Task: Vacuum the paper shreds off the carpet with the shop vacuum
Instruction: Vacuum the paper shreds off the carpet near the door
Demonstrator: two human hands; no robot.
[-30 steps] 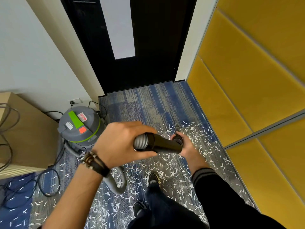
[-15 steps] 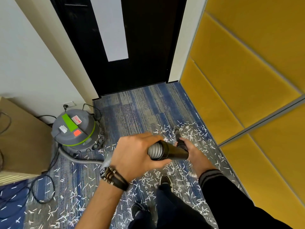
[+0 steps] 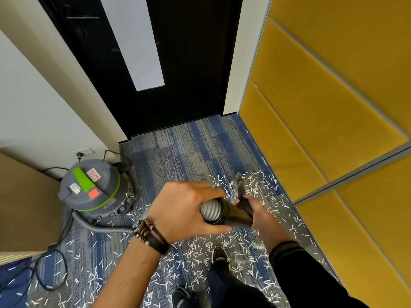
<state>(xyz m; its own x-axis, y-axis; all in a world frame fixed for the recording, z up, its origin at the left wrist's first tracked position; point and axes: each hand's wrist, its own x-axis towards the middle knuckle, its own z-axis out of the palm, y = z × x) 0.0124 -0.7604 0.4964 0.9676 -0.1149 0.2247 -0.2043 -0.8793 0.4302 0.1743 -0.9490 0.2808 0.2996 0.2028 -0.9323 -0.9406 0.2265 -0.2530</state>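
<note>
White paper shreds [image 3: 251, 187] lie scattered over the blue-grey carpet [image 3: 178, 152], thickest by the yellow wall and around my feet. My left hand [image 3: 184, 210] grips the ribbed grey hose [image 3: 210, 211] where it enters the black wand [image 3: 239, 215]. My right hand [image 3: 259, 215] holds the wand further down. The narrow nozzle [image 3: 239, 181] points down into the shreds. The grey shop vacuum [image 3: 91, 187] with green trim stands at the left by the wall, its hose running along the floor to my hands.
A black door [image 3: 178, 63] closes off the far end. Yellow panels [image 3: 322, 107] line the right side. A brown cabinet [image 3: 24, 207] stands at the left, with black cables [image 3: 51, 276] looped on the floor. My shoes [image 3: 220, 256] stand among the shreds.
My view has shifted right and slightly forward. Both hands keep their hold on the hose and wand, and the nozzle stays among the shreds near the yellow wall.
</note>
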